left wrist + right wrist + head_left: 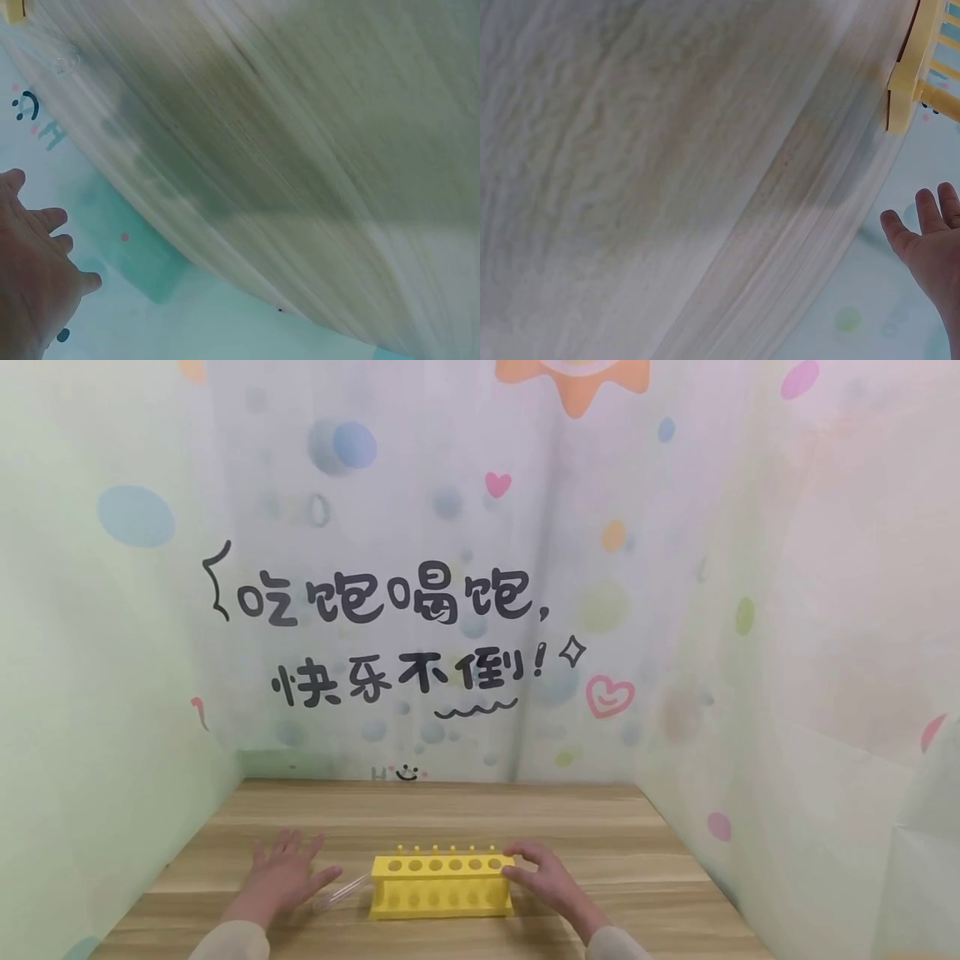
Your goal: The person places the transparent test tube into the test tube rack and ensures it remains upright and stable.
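While both hands rest on the table [450, 814], the rack [442, 885] stands upright between them, near the front edge. It is yellow, with six holes along the top; every hole looks empty. A clear tube [341, 893] lies flat on the wood, one end just beside the rack's left end, the other close to the left hand [281, 872].

Left hand: palm down, fingers [288, 846] straight and spread apart, holding nothing. The thumb points toward the tube; contact cannot be confirmed from the head view. The left wrist view shows the same spread fingers [45, 221] and a faint trace of the tube at the top corner.

Right hand [547, 877]: fingers laid loosely over the rack's right top corner, touching it, not visibly clamped. The right wrist view shows the fingers [926, 214] extended and apart, with the rack [911, 82] at the frame edge.

Assessment: the work in hand appears to be steadying the rack and taking up the tube. To do it well, the right hand should press downward so that the light rack does not slide or tip. The left should pinch the tube near its middle, since smooth round plastic is likely to roll away under a sideways touch.
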Available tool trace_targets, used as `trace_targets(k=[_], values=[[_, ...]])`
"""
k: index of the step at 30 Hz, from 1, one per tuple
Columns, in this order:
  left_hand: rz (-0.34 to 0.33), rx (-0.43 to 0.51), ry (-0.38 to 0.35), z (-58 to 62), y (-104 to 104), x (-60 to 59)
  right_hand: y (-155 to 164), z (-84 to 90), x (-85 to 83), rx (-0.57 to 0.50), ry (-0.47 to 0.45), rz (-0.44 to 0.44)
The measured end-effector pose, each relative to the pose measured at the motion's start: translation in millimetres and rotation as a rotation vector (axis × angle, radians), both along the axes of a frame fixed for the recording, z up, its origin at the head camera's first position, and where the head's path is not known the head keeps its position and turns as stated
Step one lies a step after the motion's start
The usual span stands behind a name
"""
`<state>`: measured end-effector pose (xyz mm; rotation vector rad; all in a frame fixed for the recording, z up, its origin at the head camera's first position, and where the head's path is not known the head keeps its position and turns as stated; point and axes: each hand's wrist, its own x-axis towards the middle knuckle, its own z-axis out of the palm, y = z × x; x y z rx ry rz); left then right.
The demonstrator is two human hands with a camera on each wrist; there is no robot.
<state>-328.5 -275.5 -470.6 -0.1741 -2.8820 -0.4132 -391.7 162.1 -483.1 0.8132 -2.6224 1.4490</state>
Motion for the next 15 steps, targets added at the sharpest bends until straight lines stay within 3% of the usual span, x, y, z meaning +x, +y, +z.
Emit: trace_targets(k=[10,15], values=[[-0.013,0.024,0.031,1.8,5,-3.4,1,-6.6,1.2,-0.023,-0.044,-0.009],[-0.017,0.068,0.051,0.4,7,-12.3,1,-5.2,-1.5,-0.019,-0.042,-0.008]])
